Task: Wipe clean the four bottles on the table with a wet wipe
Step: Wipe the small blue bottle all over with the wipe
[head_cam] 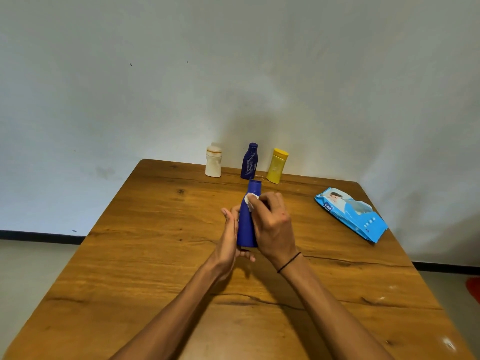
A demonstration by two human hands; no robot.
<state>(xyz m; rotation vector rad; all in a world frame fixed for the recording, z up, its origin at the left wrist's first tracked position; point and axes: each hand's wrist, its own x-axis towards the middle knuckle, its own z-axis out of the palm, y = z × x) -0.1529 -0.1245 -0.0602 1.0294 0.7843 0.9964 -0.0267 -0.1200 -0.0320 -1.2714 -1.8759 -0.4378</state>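
**Q:** What is on the table, and how much open room is there?

**A:** A wooden table (145, 255) fills the lower view, its far edge close against a pale wall. Three bottles stand in a row along that far edge — a cream bottle (213, 160) on the left, a dark blue bottle (249, 161) in the middle and a yellow bottle (277, 166) on the right, each a little apart from the next. A blue pack of wet wipes (351, 214) lies near the right edge, well apart from the hands. The left half of the table and the near part are bare wood, with floor showing beyond the left and right edges.

**Q:** Where is the bottle being cleaned?

**A:** A fourth blue bottle (247, 224) is held upright at the table's centre, just nearer than the row of three.

**Q:** How do the hands hold it?

**A:** The left hand (229, 242) cups the bottle's lower left side, fingers fairly straight along it and thumb under the base. The right hand (271, 224) is curled at the bottle's right side — its fingertips pinch a small white wet wipe (251, 200) against the bottle's shoulder, just below the cap. A thin dark band (289, 262) circles the right wrist.
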